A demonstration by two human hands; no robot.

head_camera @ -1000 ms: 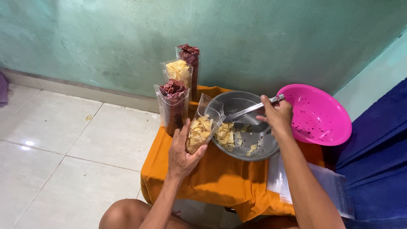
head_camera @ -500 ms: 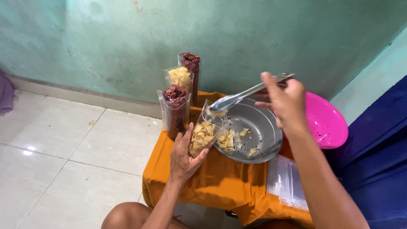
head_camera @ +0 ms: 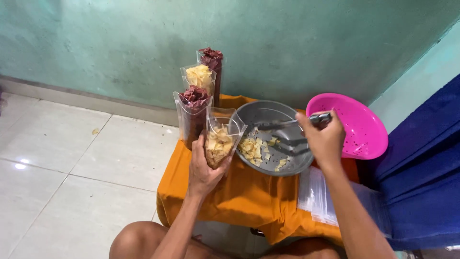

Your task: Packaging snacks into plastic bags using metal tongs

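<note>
My left hand (head_camera: 203, 169) grips a clear plastic pouch (head_camera: 219, 139) partly filled with pale yellow chips, held upright against the rim of a grey metal bowl (head_camera: 268, 115). My right hand (head_camera: 325, 140) holds metal tongs (head_camera: 287, 125) that reach down into the bowl, over the loose yellow chips (head_camera: 254, 148) lying at its near left side. The bowl is tilted toward the pouch and rests on a small table under an orange cloth (head_camera: 249, 196).
Three filled clear pouches stand in a row behind: dark red chips (head_camera: 192, 112), yellow chips (head_camera: 199, 76), dark red chips (head_camera: 211, 64). A pink colander (head_camera: 357, 122) sits at the right, a stack of empty clear bags (head_camera: 316, 194) below it, blue fabric (head_camera: 421, 168) beyond. White floor tiles lie left.
My right hand lifted the tongs over the pouch, then came back down; the tongs now reach into the bowl again. My left hand kept the pouch at the bowl's rim.
</note>
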